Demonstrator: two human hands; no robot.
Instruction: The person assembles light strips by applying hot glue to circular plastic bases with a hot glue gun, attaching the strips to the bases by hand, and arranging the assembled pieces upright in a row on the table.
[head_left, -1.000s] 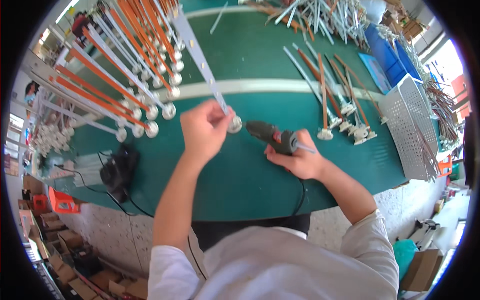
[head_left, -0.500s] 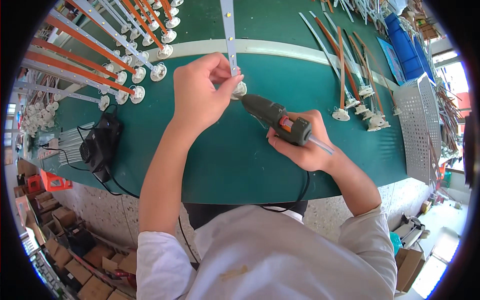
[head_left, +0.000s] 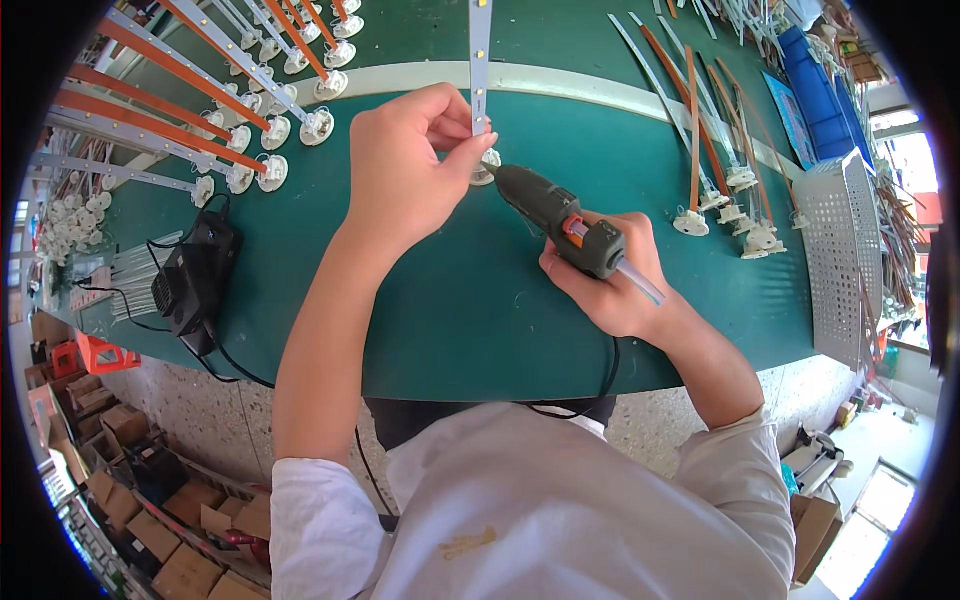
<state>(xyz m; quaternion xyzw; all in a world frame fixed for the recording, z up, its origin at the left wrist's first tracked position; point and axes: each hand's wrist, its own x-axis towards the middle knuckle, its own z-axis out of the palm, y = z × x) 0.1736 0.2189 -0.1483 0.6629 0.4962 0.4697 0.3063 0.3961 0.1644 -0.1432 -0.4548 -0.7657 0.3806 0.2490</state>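
My left hand [head_left: 405,165] pinches the near end of a long white light strip [head_left: 480,50] that runs away across the green table [head_left: 450,300]. A small round white base [head_left: 487,170] sits at the strip's lower end, partly hidden by my fingers. My right hand [head_left: 610,285] grips a dark glue gun [head_left: 560,220] with an orange trigger. Its nozzle points left at the round base and a clear glue stick juts out of its back.
Rows of finished strips with orange bands and round bases [head_left: 260,130] lie at the far left. More strips with bases [head_left: 730,190] lie at the right beside a perforated white basket [head_left: 845,250]. A black power box [head_left: 195,280] with cables sits at the left edge.
My left hand has drawn the strip's end nearer and the view has shifted closer. The glue gun has moved left until its nozzle meets the round base.
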